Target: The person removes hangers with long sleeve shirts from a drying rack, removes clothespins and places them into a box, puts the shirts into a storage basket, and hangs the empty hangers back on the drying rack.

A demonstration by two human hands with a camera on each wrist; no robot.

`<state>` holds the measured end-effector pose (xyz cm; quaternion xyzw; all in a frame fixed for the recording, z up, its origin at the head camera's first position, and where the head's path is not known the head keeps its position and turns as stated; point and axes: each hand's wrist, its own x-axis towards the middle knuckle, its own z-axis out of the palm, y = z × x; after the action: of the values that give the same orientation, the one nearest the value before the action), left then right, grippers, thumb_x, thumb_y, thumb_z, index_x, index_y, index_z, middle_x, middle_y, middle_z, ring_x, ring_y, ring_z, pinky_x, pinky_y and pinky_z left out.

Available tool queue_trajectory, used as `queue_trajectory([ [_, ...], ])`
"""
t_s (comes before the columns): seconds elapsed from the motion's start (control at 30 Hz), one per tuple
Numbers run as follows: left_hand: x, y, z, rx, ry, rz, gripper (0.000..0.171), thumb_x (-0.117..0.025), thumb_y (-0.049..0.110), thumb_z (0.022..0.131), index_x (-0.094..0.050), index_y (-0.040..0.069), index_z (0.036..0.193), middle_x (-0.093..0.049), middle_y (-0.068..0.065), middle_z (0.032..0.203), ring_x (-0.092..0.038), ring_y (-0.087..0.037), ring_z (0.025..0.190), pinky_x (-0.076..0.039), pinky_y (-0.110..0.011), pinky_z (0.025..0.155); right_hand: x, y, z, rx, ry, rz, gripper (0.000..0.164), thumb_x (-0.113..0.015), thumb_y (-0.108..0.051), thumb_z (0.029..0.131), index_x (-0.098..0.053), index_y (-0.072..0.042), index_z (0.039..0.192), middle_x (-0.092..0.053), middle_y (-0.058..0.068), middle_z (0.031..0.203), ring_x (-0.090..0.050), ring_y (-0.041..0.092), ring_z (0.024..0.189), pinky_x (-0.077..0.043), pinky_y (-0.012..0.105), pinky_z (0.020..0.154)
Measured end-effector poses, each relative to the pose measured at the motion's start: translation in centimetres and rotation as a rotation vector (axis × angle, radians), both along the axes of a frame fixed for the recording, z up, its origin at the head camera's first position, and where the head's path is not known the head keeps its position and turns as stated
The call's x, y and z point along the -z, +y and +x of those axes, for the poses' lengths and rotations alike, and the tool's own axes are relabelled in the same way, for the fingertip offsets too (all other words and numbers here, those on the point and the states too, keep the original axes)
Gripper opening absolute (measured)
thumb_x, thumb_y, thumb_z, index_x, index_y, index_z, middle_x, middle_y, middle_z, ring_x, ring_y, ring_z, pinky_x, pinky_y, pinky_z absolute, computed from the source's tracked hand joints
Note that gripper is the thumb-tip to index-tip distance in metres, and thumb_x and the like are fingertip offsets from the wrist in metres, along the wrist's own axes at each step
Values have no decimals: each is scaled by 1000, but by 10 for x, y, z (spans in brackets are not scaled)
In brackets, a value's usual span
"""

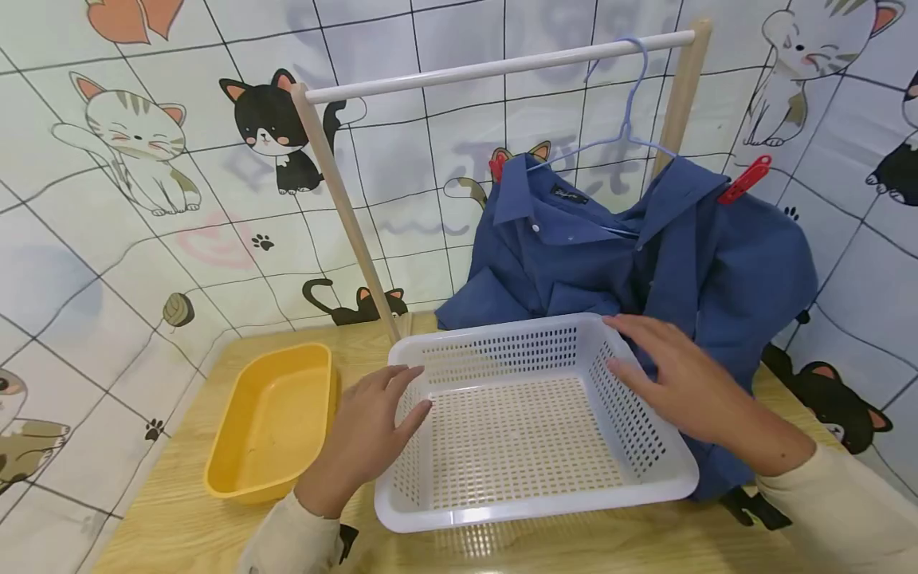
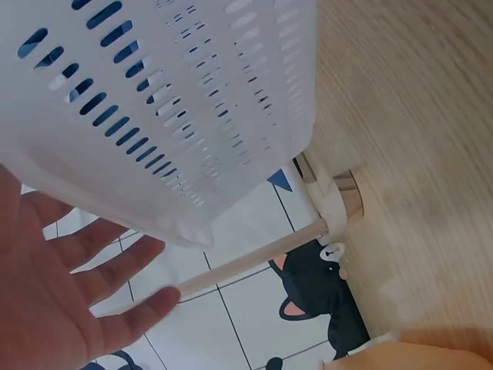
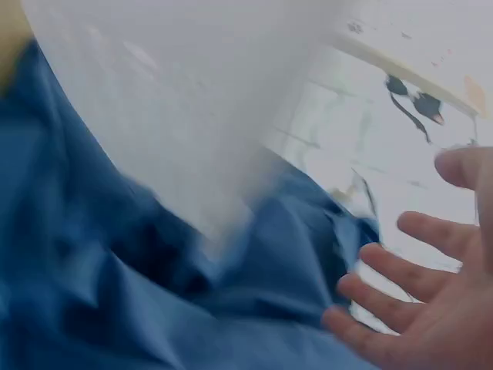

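A white perforated plastic basket (image 1: 534, 516) sits on the wooden table. At its left rim is my left hand (image 1: 364, 437), fingers extended and thumb apart. The left wrist view shows that hand (image 2: 85, 285) beside the basket wall (image 2: 192, 108), not curled round it. Over the right rim is my right hand (image 1: 677, 383); its fingers (image 3: 416, 285) are spread and hold nothing in the right wrist view. Behind the basket, a blue collared shirt (image 1: 749, 263) hangs on a light blue hanger (image 1: 629, 108), its lower part bunched on the table.
A yellow basin (image 1: 276, 418) stands on the table (image 1: 172, 486) left of the basket. The hanger hooks on a white rail (image 1: 495, 70) between wooden posts (image 1: 347, 211). Red clips (image 1: 746, 179) sit at the shirt's shoulders. A cat-patterned wall covering (image 1: 237, 263) closes off the back.
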<state>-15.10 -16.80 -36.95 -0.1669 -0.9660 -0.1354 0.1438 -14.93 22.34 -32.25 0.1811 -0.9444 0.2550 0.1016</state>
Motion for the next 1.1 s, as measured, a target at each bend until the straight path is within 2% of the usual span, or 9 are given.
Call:
queue_trajectory([
  [0.1, 2, -5, -1, -52, 61, 52, 29, -69, 33, 93, -70, 17, 117, -69, -6, 116, -65, -28, 108, -53, -49, 87, -25, 14, -4, 83, 190, -52, 41, -61, -25, 100, -57, -10, 138, -57, 19, 134, -52, 37, 119, -44, 54, 94],
  [0.2, 5, -11, -4, -123, 106, 95, 12, -70, 26, 91, -69, 14, 91, -66, -2, 85, -61, -19, 76, -48, -38, 69, -54, 32, -17, 232, 363, -91, 31, -57, -18, 99, -64, -2, 125, -62, 20, 114, -51, 28, 96, -38, 32, 79],
  [0.3, 8, -15, -7, -184, 82, 141, 19, -67, 24, 92, -60, 13, 78, -53, -1, 70, -46, -15, 59, -36, -31, 60, -78, 53, -36, 415, 439, -124, 36, -48, -19, 99, -62, 6, 121, -58, 27, 113, -48, 36, 96, -33, 35, 76],
  [0.4, 10, -16, -10, -227, -3, 184, 17, -61, 29, 96, -59, 13, 89, -54, -3, 78, -45, -14, 59, -35, -29, 55, -93, 71, -55, 536, 376, -117, 47, -39, -22, 100, -55, 9, 132, -50, 34, 129, -45, 48, 114, -37, 54, 87],
  [0.5, 10, -14, -13, -251, -89, 191, 29, -58, 38, 98, -61, 13, 114, -62, -8, 103, -57, -17, 69, -44, -32, 56, -97, 86, -72, 513, 225, -88, 55, -31, -28, 104, -43, 6, 145, -42, 37, 140, -39, 54, 125, -32, 69, 98],
  [0.6, 12, -13, -17, -259, -138, 171, 45, -57, 44, 97, -56, 15, 132, -61, -14, 125, -65, -25, 82, -51, -41, 64, -93, 94, -82, 437, 89, -67, 61, -28, -37, 107, -36, 5, 150, -41, 39, 143, -39, 58, 127, -31, 73, 100],
  [0.7, 16, -12, -20, -251, -167, 170, 52, -59, 43, 96, -52, 15, 139, -59, -17, 133, -67, -32, 91, -53, -49, 73, -86, 96, -85, 386, 60, -61, 62, -29, -41, 107, -39, 5, 148, -46, 40, 139, -43, 59, 124, -32, 75, 100],
  [0.83, 18, -13, -23, -223, -210, 191, 59, -61, 36, 95, -44, 14, 147, -61, -17, 135, -68, -33, 100, -55, -50, 76, -79, 92, -84, 356, 106, -75, 57, -32, -37, 108, -47, 6, 143, -52, 39, 129, -49, 56, 113, -36, 75, 95],
  [1.1, 14, -17, -23, -186, -305, 275, 67, -61, 27, 95, -35, 8, 154, -73, -17, 109, -69, -18, 69, -49, -29, 51, -75, 90, -78, 335, 107, -84, 56, -32, -37, 109, -49, 8, 137, -53, 39, 125, -50, 55, 108, -38, 74, 91],
])
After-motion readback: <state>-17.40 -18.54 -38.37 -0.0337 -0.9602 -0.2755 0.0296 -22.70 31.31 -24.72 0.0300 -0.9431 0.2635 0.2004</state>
